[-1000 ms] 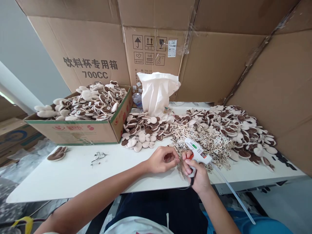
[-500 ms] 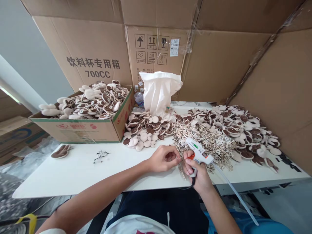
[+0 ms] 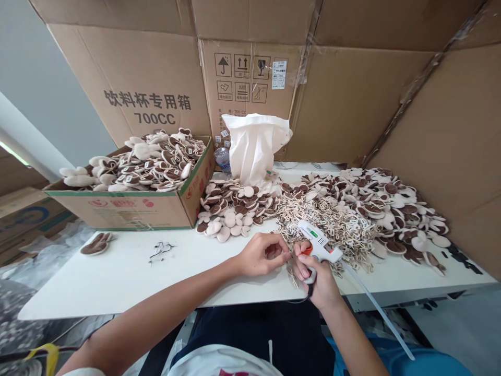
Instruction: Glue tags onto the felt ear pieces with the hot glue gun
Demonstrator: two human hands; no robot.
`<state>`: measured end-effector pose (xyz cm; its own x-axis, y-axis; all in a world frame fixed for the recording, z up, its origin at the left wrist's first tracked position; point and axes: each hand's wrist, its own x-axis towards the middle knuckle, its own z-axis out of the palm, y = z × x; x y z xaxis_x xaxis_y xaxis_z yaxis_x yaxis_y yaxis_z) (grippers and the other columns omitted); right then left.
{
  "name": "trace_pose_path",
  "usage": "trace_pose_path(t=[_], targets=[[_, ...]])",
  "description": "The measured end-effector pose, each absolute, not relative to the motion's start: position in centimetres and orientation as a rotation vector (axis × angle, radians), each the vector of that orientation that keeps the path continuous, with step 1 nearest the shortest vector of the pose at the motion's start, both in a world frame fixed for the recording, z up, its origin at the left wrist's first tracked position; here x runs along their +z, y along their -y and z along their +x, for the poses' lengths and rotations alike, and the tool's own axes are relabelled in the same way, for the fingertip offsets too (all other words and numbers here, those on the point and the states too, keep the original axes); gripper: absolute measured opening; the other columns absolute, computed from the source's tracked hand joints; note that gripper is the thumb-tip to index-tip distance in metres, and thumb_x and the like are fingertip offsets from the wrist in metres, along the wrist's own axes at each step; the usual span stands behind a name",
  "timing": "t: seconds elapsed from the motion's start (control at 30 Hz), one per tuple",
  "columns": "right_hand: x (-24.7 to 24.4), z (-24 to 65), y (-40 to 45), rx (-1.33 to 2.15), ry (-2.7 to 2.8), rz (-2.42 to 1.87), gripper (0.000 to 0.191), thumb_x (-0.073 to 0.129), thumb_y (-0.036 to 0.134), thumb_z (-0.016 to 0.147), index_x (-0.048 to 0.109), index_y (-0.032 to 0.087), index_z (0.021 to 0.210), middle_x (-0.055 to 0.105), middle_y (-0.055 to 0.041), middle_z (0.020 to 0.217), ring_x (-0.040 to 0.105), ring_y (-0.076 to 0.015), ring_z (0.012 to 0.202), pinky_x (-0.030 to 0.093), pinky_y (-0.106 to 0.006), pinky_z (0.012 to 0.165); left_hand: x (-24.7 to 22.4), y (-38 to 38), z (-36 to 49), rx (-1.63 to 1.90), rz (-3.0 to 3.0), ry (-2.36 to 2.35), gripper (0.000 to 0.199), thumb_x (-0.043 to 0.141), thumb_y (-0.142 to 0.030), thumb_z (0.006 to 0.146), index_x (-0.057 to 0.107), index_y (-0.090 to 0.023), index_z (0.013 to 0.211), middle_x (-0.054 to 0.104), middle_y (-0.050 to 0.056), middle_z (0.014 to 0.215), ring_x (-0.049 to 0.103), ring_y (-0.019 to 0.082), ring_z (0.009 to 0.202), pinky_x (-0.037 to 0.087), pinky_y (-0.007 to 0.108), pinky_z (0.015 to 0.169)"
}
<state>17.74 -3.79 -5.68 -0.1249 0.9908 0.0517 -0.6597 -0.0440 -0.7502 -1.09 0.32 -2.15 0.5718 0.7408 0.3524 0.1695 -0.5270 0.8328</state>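
Observation:
In my right hand (image 3: 318, 277) is a white hot glue gun (image 3: 316, 237) with an orange trigger; a long glue stick (image 3: 378, 308) pokes out of its back end. My left hand (image 3: 266, 254) is beside it, thumb and forefinger pinched together; whatever is between them is too small to make out. Just beyond both hands lies a heap of thin cream cord loops (image 3: 332, 219). A few loops hang below the fingers near the table's front edge. Brown and cream plush pieces (image 3: 235, 209) are piled behind my left hand.
A cardboard box (image 3: 117, 209) full of plush pieces stands at the left. One brown piece (image 3: 97, 244) and some dark scraps (image 3: 161, 251) lie on the white table (image 3: 129, 282). Another plush pile (image 3: 391, 209) spreads right. A white bag (image 3: 256, 149) stands before the cardboard wall (image 3: 344, 104).
The view has shifted very slightly. Both hands and the glue gun keep almost the same position.

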Motion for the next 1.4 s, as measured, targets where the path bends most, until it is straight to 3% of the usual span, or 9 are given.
trace_pose_path(t=[1.4], targets=[[-5.58, 17.82, 3.88, 1.558, 0.752, -0.62, 0.021, 0.084, 0.016, 0.078, 0.065, 0.022, 0.086, 0.059, 0.0035, 0.088, 0.04, -0.0009, 0.045, 0.039, -0.017, 0.044, -2.06, -0.29, -1.11, 0.911, 2.041, -0.748, 0.022, 0.064, -0.034, 0.096, 0.069, -0.014, 0.09, 0.063, 0.002, 0.071, 0.048, 0.01, 0.058, 0.04, 0.022, 0.056]])
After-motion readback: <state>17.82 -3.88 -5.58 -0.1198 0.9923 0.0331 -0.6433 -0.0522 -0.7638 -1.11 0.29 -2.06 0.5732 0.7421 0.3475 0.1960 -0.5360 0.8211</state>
